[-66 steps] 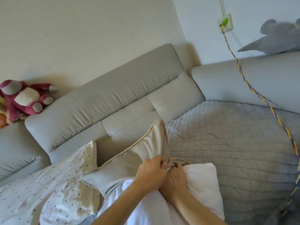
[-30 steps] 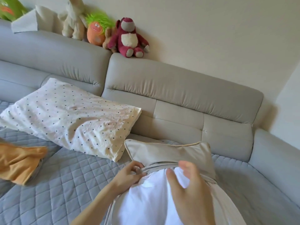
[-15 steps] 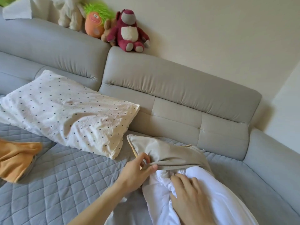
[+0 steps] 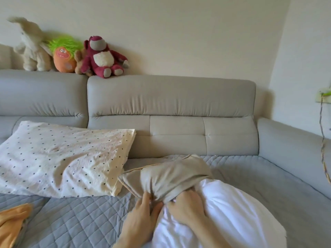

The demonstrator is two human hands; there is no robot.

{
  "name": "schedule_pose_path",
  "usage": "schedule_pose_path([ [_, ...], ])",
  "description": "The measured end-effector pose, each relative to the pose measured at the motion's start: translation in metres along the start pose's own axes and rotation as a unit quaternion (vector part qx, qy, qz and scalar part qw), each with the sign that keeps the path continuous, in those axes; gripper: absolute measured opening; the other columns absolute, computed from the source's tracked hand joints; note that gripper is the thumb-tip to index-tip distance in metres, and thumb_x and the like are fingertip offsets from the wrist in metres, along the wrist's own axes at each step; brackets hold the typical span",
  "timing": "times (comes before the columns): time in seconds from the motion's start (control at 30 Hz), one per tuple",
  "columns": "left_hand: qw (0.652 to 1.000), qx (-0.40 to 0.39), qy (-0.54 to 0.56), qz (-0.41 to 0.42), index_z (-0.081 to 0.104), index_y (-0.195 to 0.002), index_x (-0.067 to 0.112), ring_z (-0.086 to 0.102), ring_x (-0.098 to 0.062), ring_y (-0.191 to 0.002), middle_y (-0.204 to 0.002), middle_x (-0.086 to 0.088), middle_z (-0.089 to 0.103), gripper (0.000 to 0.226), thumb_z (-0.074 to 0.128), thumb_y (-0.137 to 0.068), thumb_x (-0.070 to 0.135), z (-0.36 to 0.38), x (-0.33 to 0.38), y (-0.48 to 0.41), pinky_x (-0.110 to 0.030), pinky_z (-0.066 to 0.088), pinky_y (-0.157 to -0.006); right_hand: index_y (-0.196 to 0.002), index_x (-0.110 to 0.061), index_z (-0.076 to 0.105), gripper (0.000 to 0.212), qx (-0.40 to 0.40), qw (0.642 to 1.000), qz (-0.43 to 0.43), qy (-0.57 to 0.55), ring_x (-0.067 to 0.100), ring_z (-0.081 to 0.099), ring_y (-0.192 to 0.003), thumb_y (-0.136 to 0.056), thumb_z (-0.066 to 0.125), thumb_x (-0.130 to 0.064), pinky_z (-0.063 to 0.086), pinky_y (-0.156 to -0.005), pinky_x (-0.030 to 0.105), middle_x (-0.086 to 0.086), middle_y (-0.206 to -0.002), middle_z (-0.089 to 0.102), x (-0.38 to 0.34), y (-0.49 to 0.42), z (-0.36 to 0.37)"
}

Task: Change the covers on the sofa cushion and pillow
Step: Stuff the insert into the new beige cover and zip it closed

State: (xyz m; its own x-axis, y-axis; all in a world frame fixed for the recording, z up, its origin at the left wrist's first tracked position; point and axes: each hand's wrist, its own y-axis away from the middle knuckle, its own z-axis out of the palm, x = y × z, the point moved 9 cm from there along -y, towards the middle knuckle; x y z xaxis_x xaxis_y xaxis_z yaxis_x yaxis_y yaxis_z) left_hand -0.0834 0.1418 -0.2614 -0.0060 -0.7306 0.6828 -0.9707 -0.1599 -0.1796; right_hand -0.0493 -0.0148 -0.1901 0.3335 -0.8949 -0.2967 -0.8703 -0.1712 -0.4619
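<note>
Head view: left hand (image 4: 143, 217) and right hand (image 4: 186, 210) grip the bunched beige cover (image 4: 172, 178) with curled fingers; uneven tugging may jam the white insert (image 4: 225, 219)

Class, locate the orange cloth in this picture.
In the head view, the orange cloth lies bottom left on the quilted seat, below the dotted pillow.

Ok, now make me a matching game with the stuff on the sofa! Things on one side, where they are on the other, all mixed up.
Things:
1. spotted pillow
2. red teddy
3. orange cloth
4. beige cover

Places:
A. gripped by the left hand, covering one end of the white cushion
B. sitting on top of the sofa back
C. at the picture's bottom left edge, on the quilted seat
D. lying on the seat, just left of the beige cover

Pairs: 1-D, 2-B, 3-C, 4-A
</note>
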Motion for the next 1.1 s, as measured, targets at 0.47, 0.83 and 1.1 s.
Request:
schedule_pose_path([
  [0.47,0.996,-0.081,-0.035,-0.011,0.047,-0.11,0.025,0.058,-0.022,-0.101,-0.11,-0.001,0.061,0.035,0.05,-0.094,0.056,-0.007,0.006,0.013,-0.034,0.042,-0.082,-0.088,-0.017,0.07,0.006,0.059,0.822,0.214,-0.524,0.022,0.074,-0.087,-0.093,0.066,-0.015,0.058,-0.074,0.031,0.006,-0.092,0.074,0.125,0.012,-0.071],
  [0.83,0.949,-0.021,-0.262,0.171,0.052,-0.121,0.035,0.055,-0.013,-0.107,-0.121,0.016,0.054,0.031,0.052,-0.093,0.049,-0.057,0.147,-0.019,-0.038,0.052,-0.086,-0.137,-0.031,0.053,0.12,-0.24,0.934,0.248,-0.091,0.027,0.055,-0.125,-0.046,0.025,-0.104,0.044,-0.097,0.039,0.0,-0.138,0.058,0.159,0.042,-0.026],
  [1.1,0.757,-0.131,-0.543,0.339,0.06,-0.122,0.024,0.053,-0.024,-0.115,-0.12,0.002,0.054,0.032,0.048,-0.093,0.032,0.066,0.206,-0.021,-0.033,0.041,-0.08,-0.117,-0.04,0.067,0.072,-0.223,0.886,0.265,-0.309,0.012,0.062,-0.103,-0.063,0.057,-0.087,0.048,-0.086,0.03,-0.011,-0.115,0.069,0.137,0.086,0.006],
])
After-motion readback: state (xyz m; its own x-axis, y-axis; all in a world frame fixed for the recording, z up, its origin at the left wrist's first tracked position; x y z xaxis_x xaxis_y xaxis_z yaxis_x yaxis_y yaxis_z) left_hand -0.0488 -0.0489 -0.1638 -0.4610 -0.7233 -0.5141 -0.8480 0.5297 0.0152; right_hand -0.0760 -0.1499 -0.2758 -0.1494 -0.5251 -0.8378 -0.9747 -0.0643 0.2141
